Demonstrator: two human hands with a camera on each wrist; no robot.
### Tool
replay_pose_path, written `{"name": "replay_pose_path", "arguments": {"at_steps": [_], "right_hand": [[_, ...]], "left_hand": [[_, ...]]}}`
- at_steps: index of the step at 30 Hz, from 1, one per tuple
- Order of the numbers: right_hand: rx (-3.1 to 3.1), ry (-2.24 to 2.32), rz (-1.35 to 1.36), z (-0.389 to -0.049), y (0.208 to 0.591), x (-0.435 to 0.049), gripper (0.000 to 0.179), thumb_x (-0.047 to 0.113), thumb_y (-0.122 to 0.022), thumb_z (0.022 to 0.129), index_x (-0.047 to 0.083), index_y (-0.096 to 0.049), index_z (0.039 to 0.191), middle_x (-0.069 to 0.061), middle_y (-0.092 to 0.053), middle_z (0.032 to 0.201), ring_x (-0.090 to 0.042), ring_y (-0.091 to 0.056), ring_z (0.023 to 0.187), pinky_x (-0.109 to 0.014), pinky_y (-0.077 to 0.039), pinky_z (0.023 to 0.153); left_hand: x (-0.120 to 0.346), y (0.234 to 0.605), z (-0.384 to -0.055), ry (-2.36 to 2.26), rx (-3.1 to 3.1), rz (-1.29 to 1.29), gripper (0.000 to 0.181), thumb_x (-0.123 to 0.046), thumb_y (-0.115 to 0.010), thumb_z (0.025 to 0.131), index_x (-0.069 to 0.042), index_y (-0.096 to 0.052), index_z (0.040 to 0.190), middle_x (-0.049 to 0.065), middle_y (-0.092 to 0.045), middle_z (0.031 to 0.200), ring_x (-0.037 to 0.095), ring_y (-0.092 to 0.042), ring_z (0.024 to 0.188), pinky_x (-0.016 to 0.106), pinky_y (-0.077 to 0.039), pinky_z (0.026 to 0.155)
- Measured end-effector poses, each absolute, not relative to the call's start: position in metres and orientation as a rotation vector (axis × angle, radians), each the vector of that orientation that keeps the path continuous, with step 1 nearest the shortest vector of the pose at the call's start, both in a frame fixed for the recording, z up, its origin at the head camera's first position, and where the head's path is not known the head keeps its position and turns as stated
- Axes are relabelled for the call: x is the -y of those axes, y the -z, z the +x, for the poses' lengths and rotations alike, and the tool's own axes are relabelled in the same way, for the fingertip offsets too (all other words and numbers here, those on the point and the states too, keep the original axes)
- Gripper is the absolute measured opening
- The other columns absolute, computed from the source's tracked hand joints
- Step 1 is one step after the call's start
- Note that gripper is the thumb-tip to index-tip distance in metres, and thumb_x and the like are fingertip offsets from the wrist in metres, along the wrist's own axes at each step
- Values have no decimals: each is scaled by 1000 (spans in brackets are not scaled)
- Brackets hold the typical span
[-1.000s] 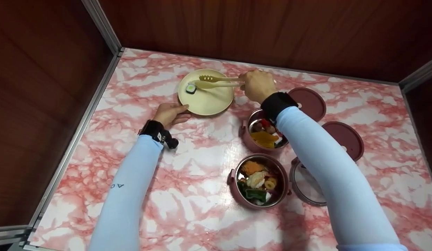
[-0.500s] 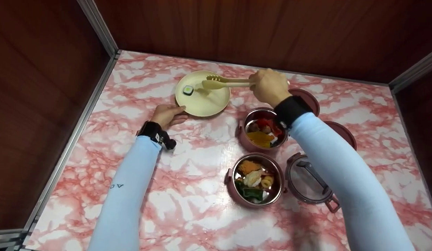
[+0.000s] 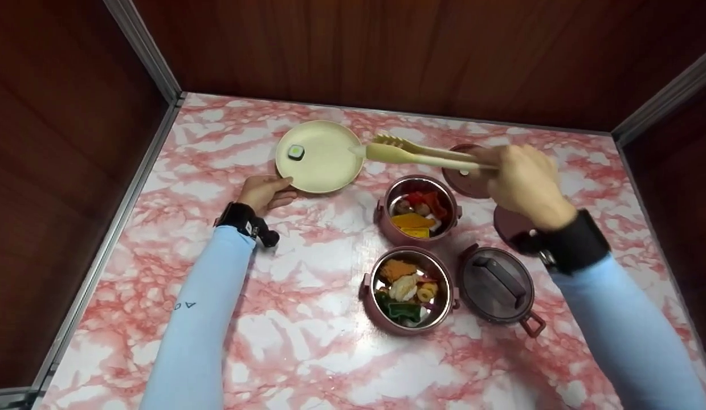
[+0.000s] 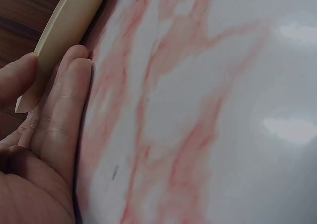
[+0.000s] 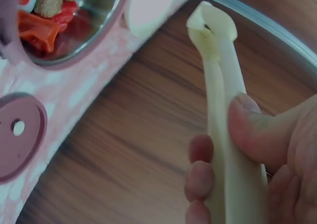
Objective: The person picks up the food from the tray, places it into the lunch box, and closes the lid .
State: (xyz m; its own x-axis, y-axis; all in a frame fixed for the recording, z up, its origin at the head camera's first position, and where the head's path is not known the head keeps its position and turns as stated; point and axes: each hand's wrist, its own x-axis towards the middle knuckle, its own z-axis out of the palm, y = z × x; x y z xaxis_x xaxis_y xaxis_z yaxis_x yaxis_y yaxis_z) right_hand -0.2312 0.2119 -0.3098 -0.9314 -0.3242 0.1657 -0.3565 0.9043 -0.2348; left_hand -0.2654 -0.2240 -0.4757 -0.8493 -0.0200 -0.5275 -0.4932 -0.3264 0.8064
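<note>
My left hand (image 3: 264, 192) holds the cream plate (image 3: 324, 173) by its near-left rim. In the left wrist view the thumb lies on top of the rim (image 4: 62, 28) and the fingers are underneath. One sushi roll piece (image 3: 296, 152), dark-edged with a green centre, sits on the left part of the plate. My right hand (image 3: 526, 185), blurred, grips a pair of cream tongs (image 3: 438, 158) above the table. Their tips point left, near the plate's right edge. Seen from the right wrist, the tongs (image 5: 223, 110) have their arms squeezed close together, with no food showing between the tips.
Two dusky-pink steel-lined pots hold toy-like food, the farther pot (image 3: 381, 219) behind the nearer pot (image 3: 368, 307). Right of them lie a glass lid (image 3: 489, 293) with a handle and two round maroon lids, one at the back (image 3: 469, 185). Wooden panels (image 3: 358, 57) wall the table.
The tongs and right hand have moved right, off the plate, leaving the sushi roll on it. My left hand stays at the plate's rim. The whole head view has shifted slightly.
</note>
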Motion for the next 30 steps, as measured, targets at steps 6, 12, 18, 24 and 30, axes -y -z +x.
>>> {"name": "replay_pose_path", "arguments": {"at_steps": [6, 12, 18, 24, 30], "right_hand": [[2878, -411, 540, -189, 321, -251, 33, 16, -76, 87, 18, -74, 119, -12, -71, 86, -26, -51, 53, -40, -33, 40], [2853, -394, 536, -165, 342, -280, 33, 9, -77, 82, 15, -76, 115, -10, -68, 75, -23, -47, 49, -37, -29, 39], [2912, -406, 472, -156, 356, -299, 35, 6, -76, 82, 13, -75, 116, -17, -72, 88, -37, -59, 61, -47, -36, 45], [2968, -383, 471, -157, 364, -305, 38, 4, -74, 82, 11, -73, 119, -18, -72, 93, -41, -60, 67, -48, -35, 45], [2917, -303, 574, -161, 373, -297, 32, 13, -78, 84, 14, -75, 116, -11, -71, 86, -36, -57, 59, -48, -35, 44]], "left_hand": [[225, 478, -264, -2263, -1602, -646, 28, -7, -71, 91, 6, -57, 112, 25, -70, 103, 33, -70, 97, 40, -49, 94], [224, 479, -264, -2278, -1594, -649, 30, -6, -70, 92, 7, -56, 114, 23, -71, 99, 33, -71, 94, 39, -49, 93], [222, 478, -265, -2271, -1594, -658, 28, -5, -70, 92, 6, -56, 113, 23, -71, 98, 33, -70, 95, 40, -49, 93], [222, 475, -264, -2255, -1614, -647, 29, -7, -71, 92, 5, -58, 115, 25, -71, 102, 34, -69, 98, 39, -48, 94], [223, 474, -263, -2262, -1592, -645, 30, -7, -70, 92, 5, -56, 115, 26, -70, 101, 34, -68, 99, 39, -47, 95]]}}
